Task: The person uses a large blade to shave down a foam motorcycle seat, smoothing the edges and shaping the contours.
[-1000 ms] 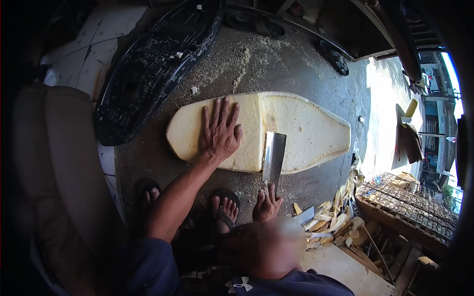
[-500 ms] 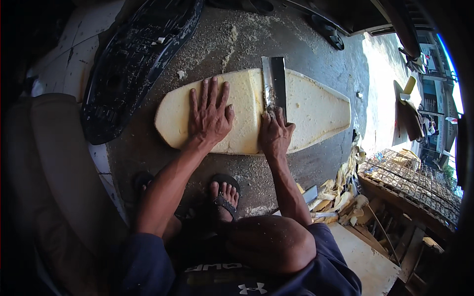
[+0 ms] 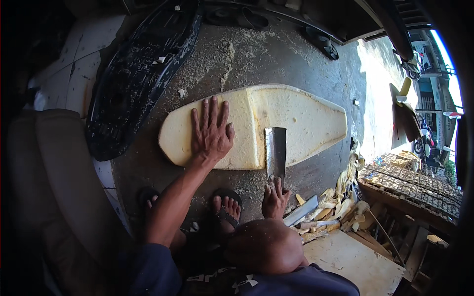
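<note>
A cream motorcycle seat foam (image 3: 301,111) lies flat on the dark floor, with a raised step across its middle. My left hand (image 3: 212,130) presses flat on its left part, fingers stretched and spread. Nearer to me, just past the foam's near edge, my right hand (image 3: 276,199) is closed on the near end of a long flat metal blade (image 3: 276,153). The blade has a shiny left side and a dark right side. Its far end lies over the foam beside the step. My raised knee hides the right forearm.
A black plastic seat base (image 3: 140,74) lies at the far left, beside a brown padded seat (image 3: 64,163). Foam scraps (image 3: 340,202) and a wire rack (image 3: 410,180) are on the right. Foam crumbs (image 3: 227,59) are scattered over the floor, and sandals (image 3: 321,43) lie at the back.
My right hand has drawn the blade toward me, from across the foam to its near edge. My left hand stays on the foam. The whole view has shifted slightly.
</note>
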Tool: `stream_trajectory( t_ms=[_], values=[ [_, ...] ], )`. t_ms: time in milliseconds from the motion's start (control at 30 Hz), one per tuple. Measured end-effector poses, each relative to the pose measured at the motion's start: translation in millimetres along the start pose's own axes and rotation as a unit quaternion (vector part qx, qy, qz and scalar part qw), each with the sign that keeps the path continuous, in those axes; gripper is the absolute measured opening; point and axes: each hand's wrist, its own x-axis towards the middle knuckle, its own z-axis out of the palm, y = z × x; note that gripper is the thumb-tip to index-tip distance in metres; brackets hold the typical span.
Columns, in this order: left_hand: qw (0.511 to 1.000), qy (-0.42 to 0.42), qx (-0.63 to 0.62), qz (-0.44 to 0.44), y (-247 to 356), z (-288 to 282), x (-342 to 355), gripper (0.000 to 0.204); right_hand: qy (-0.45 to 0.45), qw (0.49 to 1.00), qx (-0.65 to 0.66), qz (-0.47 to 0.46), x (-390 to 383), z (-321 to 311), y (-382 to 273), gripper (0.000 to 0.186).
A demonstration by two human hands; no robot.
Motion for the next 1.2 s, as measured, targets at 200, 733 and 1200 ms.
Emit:
stream_trajectory(
  t_ms=[200, 733, 1200],
  values=[
    [1.0, 0.019, -0.011, 0.015, 2.3, -8.9, 8.3, 0.067, 0.043, 0.999, -0.02, -0.023, 136.5, -1.2, -5.2, 0.019],
    [1.0, 0.005, 0.02, 0.0, 0.1, 0.7, 1.4, 0.067, 0.035, 0.998, 0.044, -0.001, 69.0, 1.1, -12.2, 0.028],
    [0.998, 0.026, 0.032, 0.039, 12.5, -1.0, 6.8, 0.065, 0.081, 0.996, -0.029, 0.021, 160.6, 7.7, -9.4, 0.024]
  ],
)
